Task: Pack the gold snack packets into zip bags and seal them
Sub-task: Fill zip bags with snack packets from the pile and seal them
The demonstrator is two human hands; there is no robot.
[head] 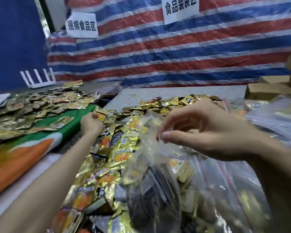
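Loose gold foil snack packets (118,148) crowd the grey desk (158,95), bare only at its far side. The right hand (208,130) pinches the clear plastic zip bag (151,174) by its mouth. The outstretched left hand (92,122) grips packets at the pile's left edge.

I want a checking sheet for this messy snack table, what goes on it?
Surface: grey table, mostly covered.
Job's things: gold packets heaped in the middle; zip bag partly filled.
Clutter: second packet pile on green-orange sheet; cardboard boxes; more bags at right.
Hands: left hand grips a few gold packets; right hand pinches the zip bag's rim.
Cables: nothing seen.
Surroundings: striped tarp with paper signs.
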